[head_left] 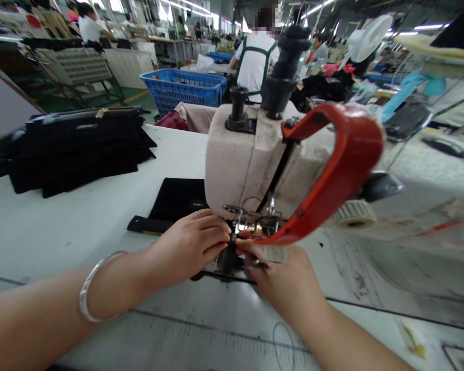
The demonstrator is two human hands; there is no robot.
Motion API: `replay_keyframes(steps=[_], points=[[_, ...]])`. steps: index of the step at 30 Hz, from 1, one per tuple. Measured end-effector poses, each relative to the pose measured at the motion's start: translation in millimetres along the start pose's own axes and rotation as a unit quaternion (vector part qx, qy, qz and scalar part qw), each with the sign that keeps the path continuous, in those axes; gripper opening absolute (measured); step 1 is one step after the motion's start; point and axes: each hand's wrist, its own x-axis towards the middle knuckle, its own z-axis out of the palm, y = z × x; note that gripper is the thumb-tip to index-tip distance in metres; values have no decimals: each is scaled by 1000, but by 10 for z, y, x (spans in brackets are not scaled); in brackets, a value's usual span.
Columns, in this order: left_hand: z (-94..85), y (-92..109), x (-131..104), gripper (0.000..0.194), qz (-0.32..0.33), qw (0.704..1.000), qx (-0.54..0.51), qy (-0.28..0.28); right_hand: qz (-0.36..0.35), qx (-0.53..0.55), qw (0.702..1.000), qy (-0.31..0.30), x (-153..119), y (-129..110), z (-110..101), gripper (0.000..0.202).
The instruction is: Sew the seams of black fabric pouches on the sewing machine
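A black fabric piece [178, 198] with a small label lies flat on the sewing table, its right part hidden behind the head of a sewing machine [232, 159]. My left hand [195, 245] is closed, its fingertips pinching the fabric's edge just left of the needle and presser foot [239, 224]. From the right, my right hand [284, 265] reaches in with fingers pressed together at the same spot, partly behind the red guard [355, 154]. A small pale tag [275, 253] and a bit of dark metal show at my right fingers; what the metal belongs to is unclear.
A stack of black fabric pieces [81, 147] sits at the left of the table [62, 232]. Beyond the table stand a blue plastic basket [185, 90] and a person in a white shirt [253, 64]. Ruler marks run along the front, with a loose thread [284, 342].
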Motion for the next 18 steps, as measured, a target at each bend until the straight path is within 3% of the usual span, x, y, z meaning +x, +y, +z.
replay_keyframes(steps=[11, 18], points=[[-31, -77, -12, 19, 23, 998, -17, -52, -33, -27, 999, 9, -26, 3, 42, 18], [-47, -50, 18, 26, 54, 998, 22, -18, -42, -49, 998, 16, -18, -23, 41, 23]])
